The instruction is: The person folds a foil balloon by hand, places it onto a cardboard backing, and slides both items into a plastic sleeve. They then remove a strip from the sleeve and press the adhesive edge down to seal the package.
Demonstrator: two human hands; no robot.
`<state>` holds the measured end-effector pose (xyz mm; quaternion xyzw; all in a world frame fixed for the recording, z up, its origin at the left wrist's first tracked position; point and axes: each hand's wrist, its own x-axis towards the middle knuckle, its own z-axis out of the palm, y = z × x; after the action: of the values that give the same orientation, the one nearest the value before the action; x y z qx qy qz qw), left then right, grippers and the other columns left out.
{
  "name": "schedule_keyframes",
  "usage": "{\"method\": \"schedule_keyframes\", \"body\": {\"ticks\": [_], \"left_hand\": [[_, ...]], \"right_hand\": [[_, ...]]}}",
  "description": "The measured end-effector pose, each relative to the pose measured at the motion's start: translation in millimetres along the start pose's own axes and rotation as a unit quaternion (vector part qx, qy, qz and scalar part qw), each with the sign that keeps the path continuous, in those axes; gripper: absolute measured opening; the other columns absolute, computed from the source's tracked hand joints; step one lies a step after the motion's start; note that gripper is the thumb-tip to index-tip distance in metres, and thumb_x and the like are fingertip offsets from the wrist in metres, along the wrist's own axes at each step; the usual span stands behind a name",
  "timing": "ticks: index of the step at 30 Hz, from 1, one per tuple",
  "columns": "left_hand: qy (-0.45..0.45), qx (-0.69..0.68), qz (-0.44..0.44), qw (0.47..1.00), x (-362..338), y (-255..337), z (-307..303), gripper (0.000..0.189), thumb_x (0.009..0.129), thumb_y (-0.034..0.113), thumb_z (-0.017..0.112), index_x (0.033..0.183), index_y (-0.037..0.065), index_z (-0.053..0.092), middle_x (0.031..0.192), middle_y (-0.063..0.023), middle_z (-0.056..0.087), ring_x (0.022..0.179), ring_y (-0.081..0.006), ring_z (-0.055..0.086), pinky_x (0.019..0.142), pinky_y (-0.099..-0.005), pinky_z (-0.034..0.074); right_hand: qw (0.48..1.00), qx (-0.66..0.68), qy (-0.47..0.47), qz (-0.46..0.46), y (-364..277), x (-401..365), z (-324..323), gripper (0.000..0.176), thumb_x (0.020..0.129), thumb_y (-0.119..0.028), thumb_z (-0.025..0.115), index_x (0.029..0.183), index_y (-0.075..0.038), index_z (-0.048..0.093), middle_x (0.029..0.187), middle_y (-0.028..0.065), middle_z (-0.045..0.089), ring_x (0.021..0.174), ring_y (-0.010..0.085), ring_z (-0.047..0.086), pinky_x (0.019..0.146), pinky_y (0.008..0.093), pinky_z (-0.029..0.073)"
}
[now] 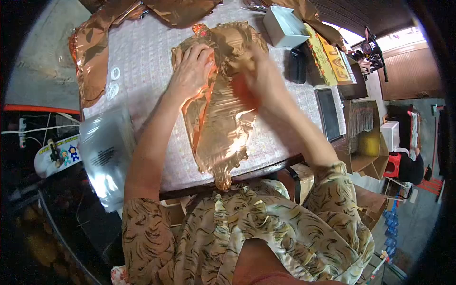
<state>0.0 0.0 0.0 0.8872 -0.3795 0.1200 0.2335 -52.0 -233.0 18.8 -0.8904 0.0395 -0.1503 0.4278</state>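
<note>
Here I see the left hand (192, 69) spread flat on the copper foil balloon (218, 128); the right hand (251, 80) is blurred, so I cannot tell its grip.

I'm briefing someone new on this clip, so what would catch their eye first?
The shiny copper foil balloon lying flat in the middle of the table stands out first, with the left hand spread on its upper part and the blurred right hand over its right side. More crumpled copper foil lies along the table's left edge, and a white box sits near the far right corner.
</note>
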Motion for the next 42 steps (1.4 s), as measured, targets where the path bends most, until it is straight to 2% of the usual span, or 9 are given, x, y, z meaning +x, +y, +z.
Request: {"method": "schedule_keyframes", "body": {"ticks": [1, 5, 6, 13, 17, 23, 28, 34, 42], "left_hand": [[0.005, -0.001, 0.000, 1.000, 1, 5, 2, 0.038, 0.103, 0.023, 0.057, 0.139, 0.010, 0.054, 0.139, -0.0094, 0.052, 0.134, -0.0289, 0.048, 0.118, -0.0560, 0.025], [0.008, 0.010, -0.003, 1.000, 0, -8, -2, 0.039, 0.101, 0.023, 0.060, 0.137, 0.008, 0.056, 0.137, -0.0088, 0.052, 0.136, -0.0295, 0.047, 0.118, -0.0615, 0.026], [0.010, 0.005, -0.008, 1.000, 0, -7, -1, 0.039, 0.101, 0.023, 0.060, 0.137, 0.008, 0.056, 0.137, -0.0088, 0.052, 0.136, -0.0295, 0.047, 0.118, -0.0615, 0.026], [0.018, 0.005, -0.004, 1.000, 1, -6, 0, 0.038, 0.103, 0.025, 0.057, 0.137, 0.009, 0.055, 0.138, -0.0085, 0.052, 0.135, -0.0299, 0.048, 0.119, -0.0632, 0.025], [0.019, 0.009, -0.006, 1.000, -1, -7, 1, 0.038, 0.104, 0.028, 0.054, 0.138, 0.009, 0.055, 0.139, -0.0087, 0.052, 0.136, -0.0293, 0.048, 0.120, -0.0625, 0.024], [0.008, 0.001, -0.008, 1.000, 0, -9, 4, 0.040, 0.103, 0.030, 0.056, 0.137, 0.009, 0.055, 0.139, -0.0086, 0.052, 0.137, -0.0297, 0.048, 0.118, -0.0637, 0.026], [0.023, 0.019, -0.001, 1.000, -1, -7, 4, 0.043, 0.101, 0.030, 0.058, 0.138, 0.010, 0.054, 0.139, -0.0093, 0.052, 0.135, -0.0300, 0.048, 0.117, -0.0632, 0.026], [0.016, 0.013, -0.005, 1.000, -1, -7, 2, 0.045, 0.100, 0.033, 0.059, 0.140, 0.013, 0.056, 0.139, -0.0084, 0.053, 0.134, -0.0293, 0.049, 0.117, -0.0629, 0.025], [0.006, 0.033, -0.004, 0.999, -4, -4, -1, 0.054, 0.098, 0.047, 0.061, 0.142, 0.018, 0.057, 0.140, -0.0084, 0.051, 0.135, -0.0300, 0.048, 0.119, -0.0639, 0.022]], "right_hand": [[0.965, -0.240, 0.001, -0.105, -8, 6, -28, 0.059, 0.092, -0.025, 0.072, 0.137, 0.003, 0.046, 0.126, 0.0387, 0.058, 0.107, 0.0485, 0.063, 0.087, 0.0556, 0.056], [0.938, -0.345, -0.032, 0.010, 1, 54, -14, 0.039, 0.085, -0.019, 0.067, 0.108, 0.012, 0.057, 0.113, 0.0360, 0.061, 0.100, 0.0464, 0.067, 0.086, 0.0509, 0.058], [0.924, -0.379, -0.009, -0.045, 3, 48, -16, 0.036, 0.087, -0.021, 0.065, 0.099, 0.012, 0.059, 0.105, 0.0323, 0.064, 0.096, 0.0443, 0.069, 0.083, 0.0483, 0.059], [0.924, -0.371, 0.088, 0.002, 13, 50, -1, 0.050, 0.093, -0.041, 0.066, 0.099, 0.007, 0.057, 0.106, 0.0380, 0.065, 0.098, 0.0510, 0.068, 0.085, 0.0549, 0.057], [0.926, -0.375, 0.018, 0.046, 6, 24, -19, 0.052, 0.092, -0.045, 0.067, 0.101, 0.006, 0.060, 0.106, 0.0372, 0.067, 0.100, 0.0495, 0.069, 0.087, 0.0538, 0.056], [0.932, -0.312, 0.032, 0.184, 1, 5, -25, 0.063, 0.086, -0.055, 0.072, 0.107, 0.004, 0.067, 0.106, 0.0300, 0.072, 0.105, 0.0457, 0.070, 0.091, 0.0517, 0.055], [0.951, -0.272, 0.028, 0.144, -1, 7, -26, 0.055, 0.086, -0.051, 0.075, 0.099, 0.003, 0.072, 0.097, 0.0292, 0.073, 0.098, 0.0456, 0.071, 0.085, 0.0487, 0.055], [0.995, -0.060, 0.049, 0.058, -6, 11, -31, 0.028, 0.096, -0.023, 0.074, 0.088, 0.003, 0.069, 0.075, 0.0025, 0.065, 0.068, 0.0095, 0.054, 0.060, 0.0306, 0.046], [0.985, 0.147, 0.001, 0.095, -27, 7, -25, 0.024, 0.096, -0.022, 0.072, 0.100, 0.002, 0.070, 0.084, 0.0057, 0.070, 0.071, 0.0128, 0.064, 0.062, 0.0311, 0.051]]}}
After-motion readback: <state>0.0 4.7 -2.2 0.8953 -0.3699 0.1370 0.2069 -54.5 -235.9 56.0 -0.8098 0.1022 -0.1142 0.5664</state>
